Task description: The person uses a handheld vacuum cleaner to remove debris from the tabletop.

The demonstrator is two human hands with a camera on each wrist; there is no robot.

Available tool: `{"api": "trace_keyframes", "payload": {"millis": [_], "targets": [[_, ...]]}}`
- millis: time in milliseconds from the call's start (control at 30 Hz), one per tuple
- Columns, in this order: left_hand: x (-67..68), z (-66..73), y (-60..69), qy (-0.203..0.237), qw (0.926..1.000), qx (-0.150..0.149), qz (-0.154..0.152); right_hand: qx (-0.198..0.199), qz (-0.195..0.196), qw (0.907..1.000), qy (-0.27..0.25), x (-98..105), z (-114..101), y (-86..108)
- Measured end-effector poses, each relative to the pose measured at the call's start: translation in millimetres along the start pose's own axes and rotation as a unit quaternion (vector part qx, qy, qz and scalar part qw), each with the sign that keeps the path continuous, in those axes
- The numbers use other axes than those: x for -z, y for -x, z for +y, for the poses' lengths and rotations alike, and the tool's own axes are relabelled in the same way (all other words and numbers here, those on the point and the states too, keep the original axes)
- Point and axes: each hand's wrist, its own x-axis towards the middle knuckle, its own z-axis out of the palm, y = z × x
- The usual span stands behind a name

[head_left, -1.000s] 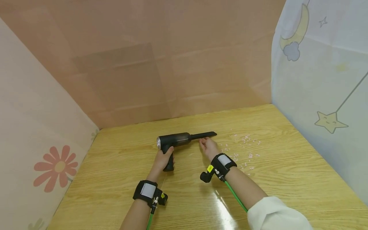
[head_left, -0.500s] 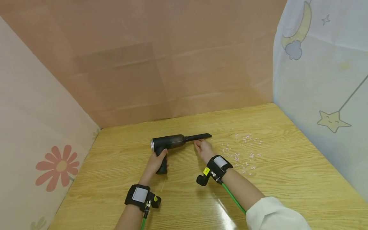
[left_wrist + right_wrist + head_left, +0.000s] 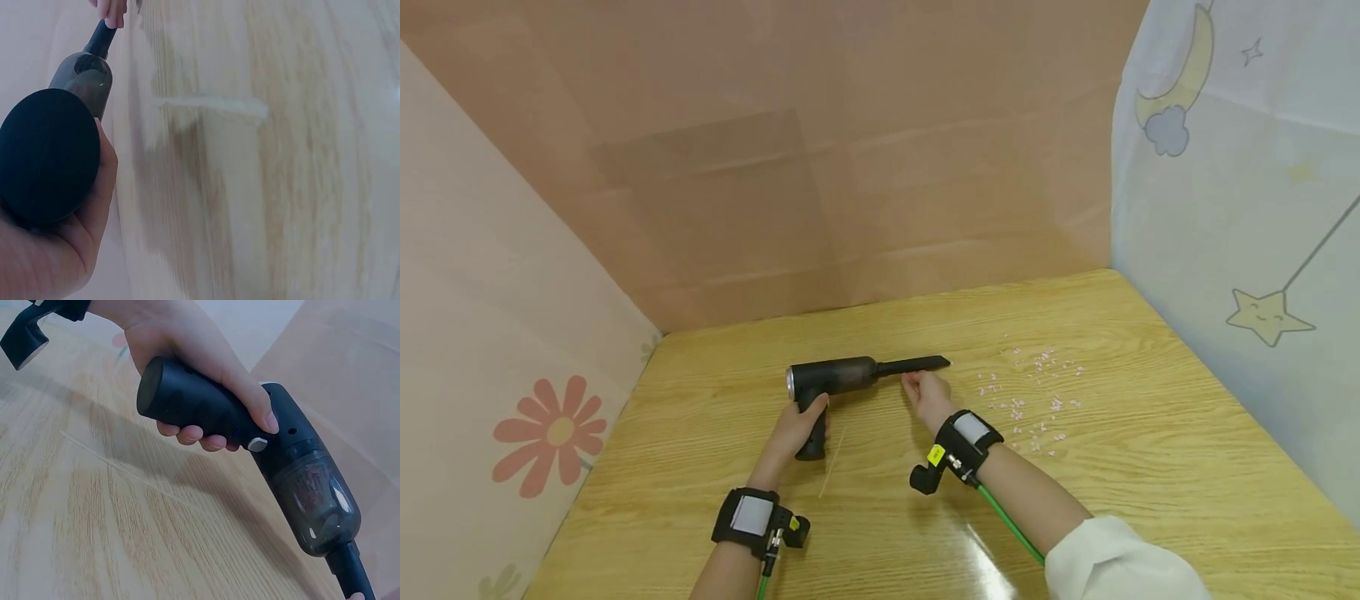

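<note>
A black handheld vacuum cleaner [image 3: 842, 375] with a pistol handle and a smoky clear dust cup [image 3: 319, 503] is held above the wooden table. My left hand [image 3: 793, 429] grips its handle, the thumb lying along the upper part of the grip. At the front, my right hand [image 3: 928, 396] pinches the long narrow nozzle [image 3: 917, 364] from below; its fingertips [image 3: 112, 15] touch the nozzle in the left wrist view. The nozzle points right, toward scattered small pink bits [image 3: 1037, 400]. Something reddish, not clearly made out, shows inside the dust cup.
The wooden table [image 3: 700, 433] meets a brown cloth wall [image 3: 850, 167] behind, with patterned cloth walls on both sides. A thin pale streak [image 3: 832, 462] lies on the table between my arms. Green cables [image 3: 1011, 517] run from the wrist cameras.
Both hands have brought the vacuum cleaner left and slightly closer to me, its nozzle tip now a little lower in view. Both grips stay the same. The pink bits look unchanged.
</note>
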Motion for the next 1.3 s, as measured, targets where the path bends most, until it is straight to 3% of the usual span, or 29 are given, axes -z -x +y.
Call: {"api": "trace_keyframes", "payload": {"millis": [133, 200, 300, 400, 433, 633, 1033, 1300], "targets": [[-2.9, 1.1, 0.0, 0.002, 1.0000, 0.004, 0.001, 0.005, 0.020, 0.9997, -0.013, 9.6, 7.6, -23.6], [-4.7, 1.9, 0.1, 0.001, 1.0000, 0.003, 0.001, 0.011, 0.003, 0.9993, -0.037, 23.2, 15.6, -50.5], [-7.2, 3.8, 1.0, -0.002, 1.0000, 0.000, 0.001, 0.016, 0.002, 0.9990, -0.041, 33.6, 20.1, -69.4], [-9.7, 5.5, 2.2, 0.000, 1.0000, -0.003, -0.004, 0.022, 0.021, 0.9994, -0.017, 32.6, 17.2, -62.9], [-10.4, 5.9, 2.5, 0.002, 1.0000, -0.004, -0.005, 0.022, 0.043, 0.9988, 0.005, 24.9, 11.8, -46.3], [-13.8, 7.0, 3.2, 0.006, 0.9999, -0.006, -0.012, 0.017, 0.044, 0.9986, 0.024, 17.2, -2.4, -12.0], [-18.5, 8.3, 3.0, 0.002, 0.9999, -0.010, -0.011, 0.032, 0.085, 0.9941, 0.059, 20.8, -5.6, -14.9], [-19.3, 10.0, 5.2, 0.007, 0.9997, -0.014, -0.021, 0.035, 0.087, 0.9933, 0.067, 21.5, -6.6, -12.4]]}}
